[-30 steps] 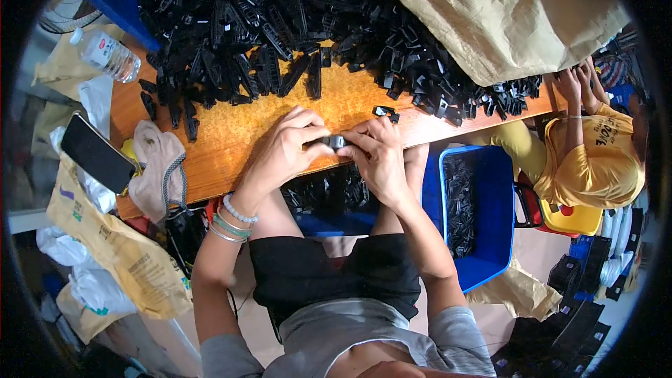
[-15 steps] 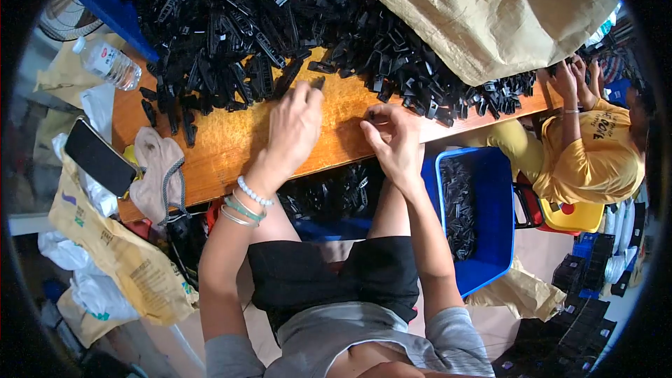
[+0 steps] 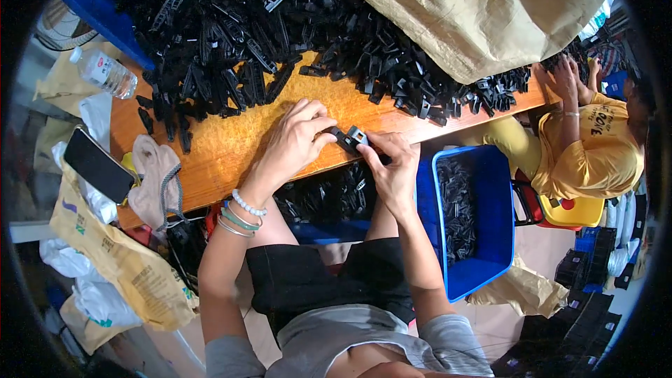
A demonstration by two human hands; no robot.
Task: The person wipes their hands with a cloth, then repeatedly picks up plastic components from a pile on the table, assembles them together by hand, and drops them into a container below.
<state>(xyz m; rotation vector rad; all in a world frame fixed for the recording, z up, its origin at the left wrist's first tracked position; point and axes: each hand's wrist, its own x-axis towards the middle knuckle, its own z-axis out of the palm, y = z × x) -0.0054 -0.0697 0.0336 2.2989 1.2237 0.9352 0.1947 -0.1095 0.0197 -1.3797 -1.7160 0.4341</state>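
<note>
Above the table's near edge, my left hand [image 3: 299, 134] pinches a small dark plastic piece [image 3: 338, 134] between thumb and fingers. My right hand [image 3: 394, 162] grips a small black plastic part [image 3: 356, 136] with a pale grey spot on top. The two pieces meet end to end between my hands; whether they are joined I cannot tell. Beyond my hands, a large heap of black plastic parts [image 3: 224, 42] covers the far side of the wooden table [image 3: 217, 157].
A blue bin [image 3: 483, 285] of black parts stands right of my legs. Over the heap's right side lies a tan sack [image 3: 483, 14]. At left are a water bottle [image 3: 105, 73], a phone [image 3: 98, 164] and a cloth [image 3: 155, 175]. A person in yellow [image 3: 591, 140] works at far right.
My hands have come together over the table's near edge. My left hand has moved back from the heap with a dark piece, which now meets the part in my right hand.
</note>
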